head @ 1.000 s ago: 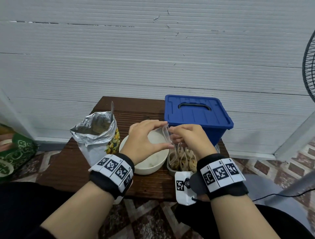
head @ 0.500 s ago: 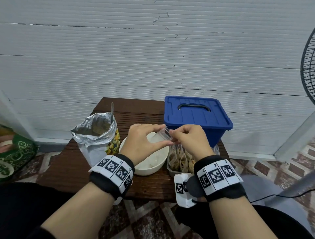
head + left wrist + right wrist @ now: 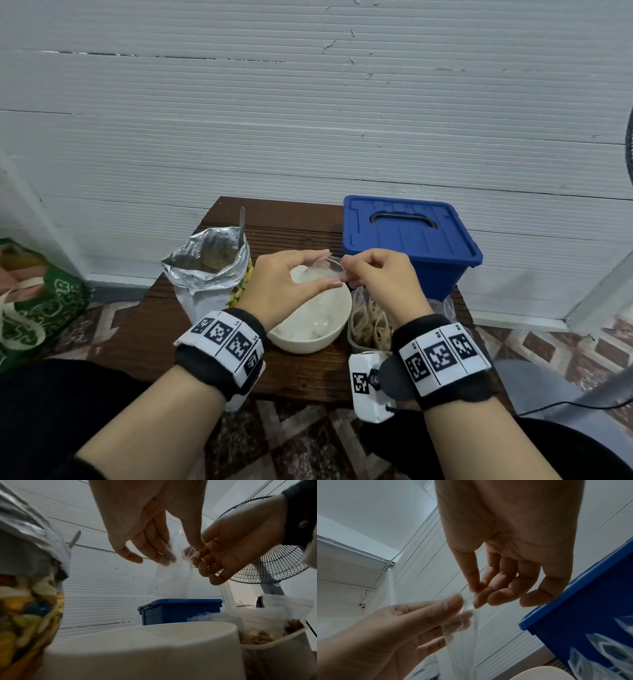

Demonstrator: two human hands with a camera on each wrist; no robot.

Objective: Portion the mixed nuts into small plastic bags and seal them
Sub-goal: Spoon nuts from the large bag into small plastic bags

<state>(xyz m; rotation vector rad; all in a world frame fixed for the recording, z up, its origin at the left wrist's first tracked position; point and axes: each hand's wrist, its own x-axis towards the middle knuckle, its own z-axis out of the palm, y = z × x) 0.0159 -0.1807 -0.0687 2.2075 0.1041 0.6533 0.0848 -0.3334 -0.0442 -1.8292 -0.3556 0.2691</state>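
I see my left hand [image 3: 286,279] and right hand [image 3: 378,277] both pinching the top edge of a small clear plastic bag [image 3: 172,574], which hangs empty, as far as the blur lets me judge, above the white bowl [image 3: 334,329] on the bench [image 3: 144,329]. The opened foil pouch of mixed nuts [image 3: 209,274] stands left of the bowl with a utensil handle [image 3: 242,222] sticking out. A clear tub of filled bags [image 3: 368,323] sits to its right before the blue lidded box [image 3: 411,240].
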